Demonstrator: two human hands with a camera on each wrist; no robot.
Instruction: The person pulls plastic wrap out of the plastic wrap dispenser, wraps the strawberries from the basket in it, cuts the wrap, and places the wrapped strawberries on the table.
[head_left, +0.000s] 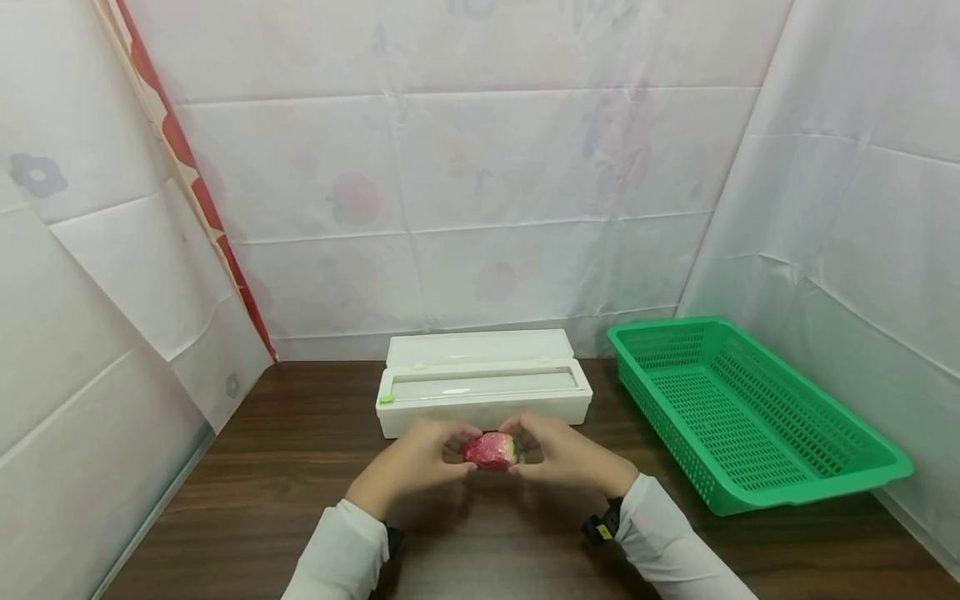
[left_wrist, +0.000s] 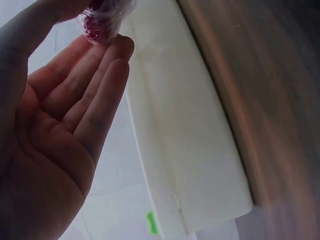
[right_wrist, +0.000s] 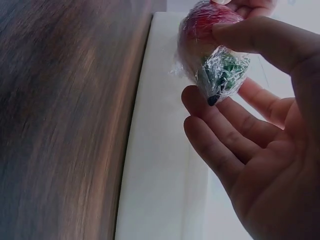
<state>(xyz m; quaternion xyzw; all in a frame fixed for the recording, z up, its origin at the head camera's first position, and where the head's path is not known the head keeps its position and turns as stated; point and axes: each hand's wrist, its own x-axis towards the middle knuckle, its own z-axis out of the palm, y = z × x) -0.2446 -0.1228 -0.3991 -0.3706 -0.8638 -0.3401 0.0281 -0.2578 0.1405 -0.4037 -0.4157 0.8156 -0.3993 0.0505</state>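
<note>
A red strawberry with a green leafy end is wrapped in clear cling film, raised over the table in front of the white box. My left hand pinches its red end between thumb and fingertips. At the leafy end, my right hand holds it the same way. Crinkled film shows round the strawberry in the right wrist view, with a dark stem tip pointing down. Only its lower part comes into the left wrist view. Behind the hands stands a white cling film dispenser, its lid raised.
To the right, a green slatted plastic basket stands on the dark wooden table. A light green slider sits at the dispenser's left end. White patterned sheets enclose the back and both sides.
</note>
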